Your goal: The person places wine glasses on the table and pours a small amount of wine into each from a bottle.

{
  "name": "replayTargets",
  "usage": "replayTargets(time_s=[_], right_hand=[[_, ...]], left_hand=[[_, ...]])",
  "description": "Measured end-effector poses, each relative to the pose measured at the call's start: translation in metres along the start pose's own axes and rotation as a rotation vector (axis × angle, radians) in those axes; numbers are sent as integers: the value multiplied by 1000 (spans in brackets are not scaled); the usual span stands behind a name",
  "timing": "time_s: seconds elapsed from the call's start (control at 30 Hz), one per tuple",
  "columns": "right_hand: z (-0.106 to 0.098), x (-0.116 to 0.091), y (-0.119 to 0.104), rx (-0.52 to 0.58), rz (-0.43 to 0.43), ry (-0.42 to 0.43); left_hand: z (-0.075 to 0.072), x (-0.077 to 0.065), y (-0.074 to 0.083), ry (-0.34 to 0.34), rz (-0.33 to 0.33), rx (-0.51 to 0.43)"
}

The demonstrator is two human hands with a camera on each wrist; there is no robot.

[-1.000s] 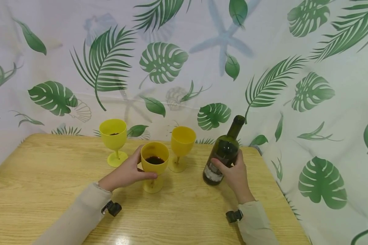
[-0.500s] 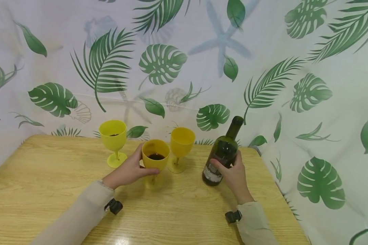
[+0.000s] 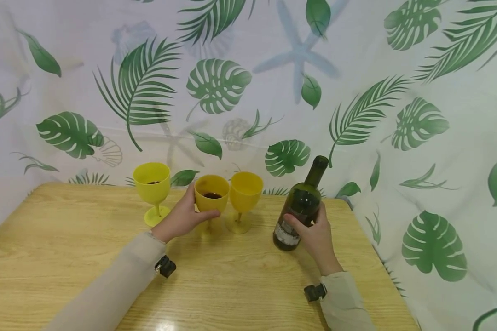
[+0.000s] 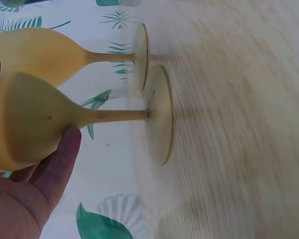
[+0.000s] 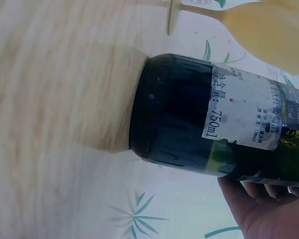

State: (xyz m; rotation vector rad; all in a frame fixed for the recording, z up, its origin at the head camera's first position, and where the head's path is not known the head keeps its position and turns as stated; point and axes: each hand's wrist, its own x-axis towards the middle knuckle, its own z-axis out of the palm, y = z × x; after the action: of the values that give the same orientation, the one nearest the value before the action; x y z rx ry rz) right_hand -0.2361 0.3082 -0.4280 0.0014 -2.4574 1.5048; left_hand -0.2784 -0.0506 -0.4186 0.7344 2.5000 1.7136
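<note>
My left hand grips a yellow goblet around its bowl, thumb across the near side. Dark liquid shows inside it. In the left wrist view the foot of this goblet is upright and close over the tabletop. Right beside it stands a second yellow goblet, with no liquid visible in it. My right hand holds a dark green wine bottle by its body. The bottle leans slightly to the right in the head view; its torn white label reads 750ml in the right wrist view.
A third, brighter yellow goblet with a little dark liquid stands at the back left. The wooden table ends at a leaf-printed cloth hanging behind and on the right. Both wrists wear small black cameras.
My left hand has moved the goblet away from me and slightly right, bringing it up beside the second goblet. My right hand and the bottle have stayed nearly still.
</note>
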Motion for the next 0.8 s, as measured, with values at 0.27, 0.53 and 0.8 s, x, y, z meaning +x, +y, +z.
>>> replayTargets(time_s=[0.27,0.53,0.8], right_hand=[[-1,1,2,3,-1,-7],[-2,0,2,-15,0,-5],[-1,0,2,2,-6,-7]], left_hand=[[3,9,0,60,-27,6],[4,16,-4,132,-60,-14],[3,17,-7,236,-119,1]])
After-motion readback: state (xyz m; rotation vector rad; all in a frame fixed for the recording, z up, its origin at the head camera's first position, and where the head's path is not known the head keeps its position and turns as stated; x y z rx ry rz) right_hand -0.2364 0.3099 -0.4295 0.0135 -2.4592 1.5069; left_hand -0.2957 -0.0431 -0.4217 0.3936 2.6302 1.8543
